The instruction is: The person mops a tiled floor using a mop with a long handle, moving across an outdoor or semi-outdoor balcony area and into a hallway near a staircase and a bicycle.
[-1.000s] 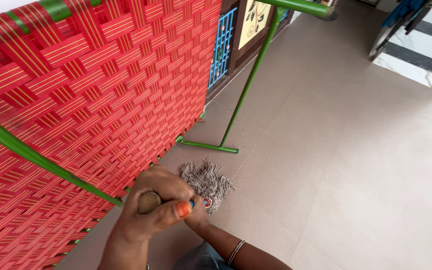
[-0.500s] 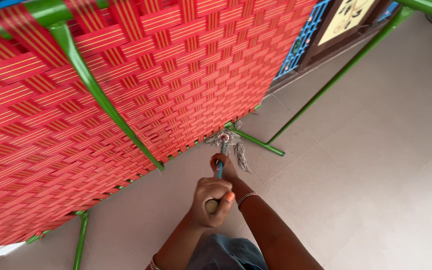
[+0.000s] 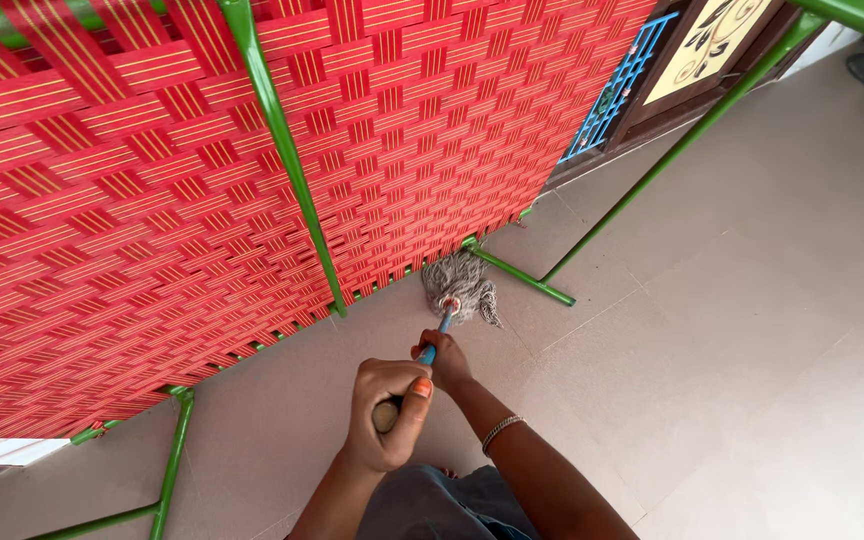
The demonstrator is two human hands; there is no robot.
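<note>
Mop head touches green cot leg beside red webbing.

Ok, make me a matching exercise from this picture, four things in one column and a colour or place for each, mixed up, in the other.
Things:
1. mop head
2. cot frame
3. left hand
4. grille

Descriptions:
A. blue
B. top end of the mop handle
C. grey, on the floor by the cot's foot
D. green

Pairs: 1-C, 2-D, 3-B, 4-A
</note>
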